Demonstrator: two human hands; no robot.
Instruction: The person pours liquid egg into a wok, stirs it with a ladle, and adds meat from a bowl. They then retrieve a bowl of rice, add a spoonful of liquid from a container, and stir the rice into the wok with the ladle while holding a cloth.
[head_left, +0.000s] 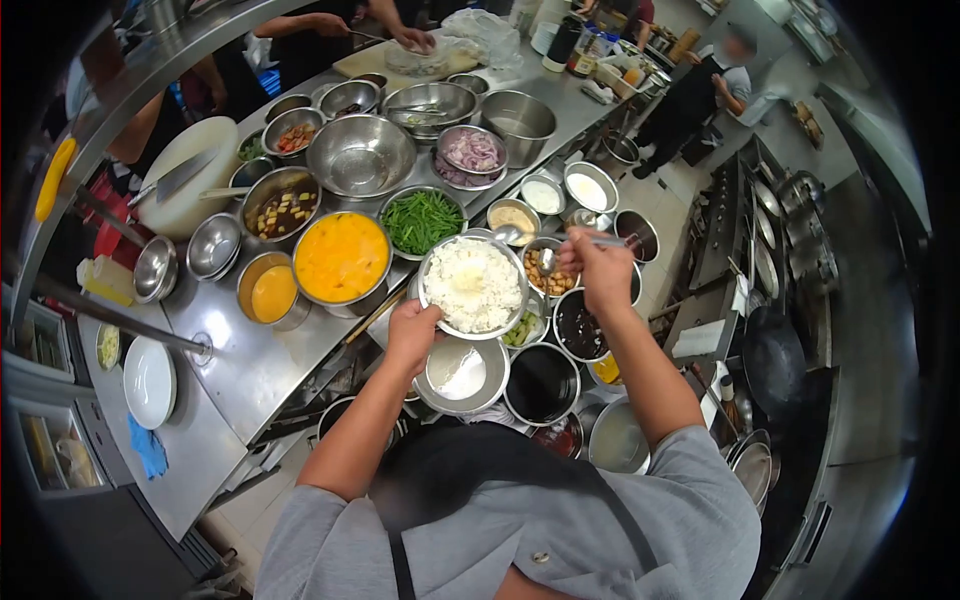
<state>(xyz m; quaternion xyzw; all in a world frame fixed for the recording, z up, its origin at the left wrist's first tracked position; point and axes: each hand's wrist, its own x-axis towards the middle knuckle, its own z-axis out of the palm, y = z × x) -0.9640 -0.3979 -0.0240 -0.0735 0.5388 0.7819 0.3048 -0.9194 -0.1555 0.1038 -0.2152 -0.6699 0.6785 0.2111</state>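
My left hand (412, 335) grips the near left rim of a metal bowl (524, 300) filled with white rice (475, 280), which has a pale yellowish patch near its middle. To the right of it, my right hand (603, 272) is closed around the handle of a metal spoon (512, 234), whose head appears to hang by the bowl's upper right rim, over a container of beige powder (517, 215). Close under that hand are a container of brown cubed pieces (565, 280) and a second spoon head. Below the rice bowl stands a metal pot with white contents (462, 375).
On the steel counter (215, 375) are bowls of orange-yellow liquid (342, 258), chopped greens (424, 222) and sliced onion (470, 152). A cleaver (187, 172) lies on a round board. Stoves and a wok (773, 355) line the right. Co-workers stand across the counter and in the aisle.
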